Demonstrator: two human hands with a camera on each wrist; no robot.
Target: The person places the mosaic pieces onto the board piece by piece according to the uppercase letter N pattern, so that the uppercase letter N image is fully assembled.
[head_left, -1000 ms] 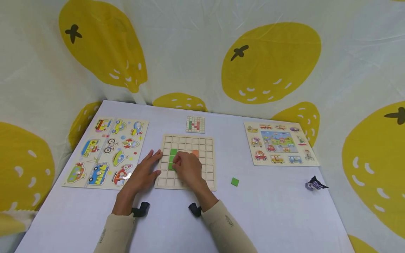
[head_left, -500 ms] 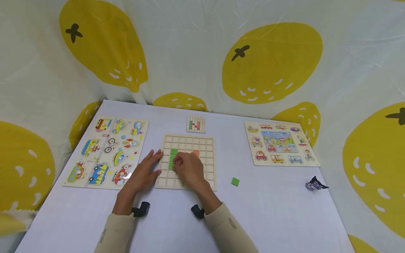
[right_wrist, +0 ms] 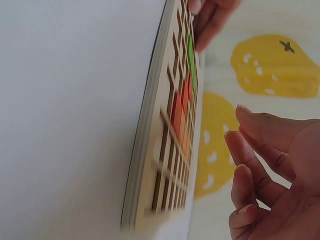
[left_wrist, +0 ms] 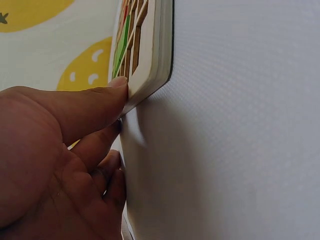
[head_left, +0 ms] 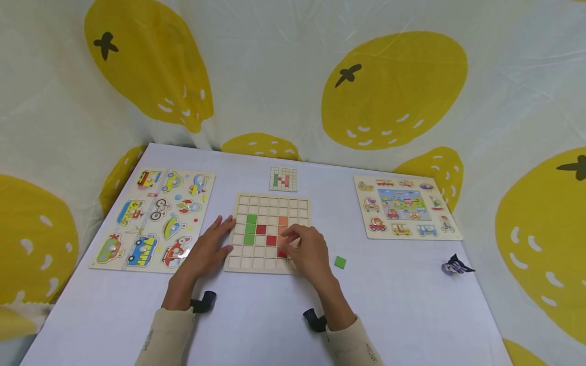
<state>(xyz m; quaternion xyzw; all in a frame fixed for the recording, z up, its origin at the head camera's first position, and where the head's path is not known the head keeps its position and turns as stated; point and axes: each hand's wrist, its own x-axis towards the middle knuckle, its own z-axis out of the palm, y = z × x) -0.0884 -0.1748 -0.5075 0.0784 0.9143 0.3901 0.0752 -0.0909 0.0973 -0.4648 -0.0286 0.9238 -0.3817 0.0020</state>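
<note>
A wooden grid board (head_left: 263, 202) lies on the table with a column of green tiles (head_left: 250, 229) at its left. Red tiles (head_left: 261, 229) step diagonally down from them to an orange column (head_left: 283, 220) at the right. My left hand (head_left: 211, 249) rests along the board's left edge, fingers spread; in the left wrist view the thumb (left_wrist: 95, 107) touches the rim. Above the right columns hovers my right hand (head_left: 312, 251), partly covering the orange and red tiles. Nothing shows between its loosely bent fingers (right_wrist: 242, 182) in the right wrist view.
One loose green tile (head_left: 340, 262) lies right of the board. Behind it is a small pattern card (head_left: 283, 179). Vehicle puzzles stand on both sides, a left puzzle (head_left: 155, 221) and a right puzzle (head_left: 366, 223). A small dark and purple object (head_left: 455, 265) sits far right.
My right hand has moved right, from over the green column to the orange and red tiles, uncovering the diagonal red tiles. My left hand stays at the board's edge.
</note>
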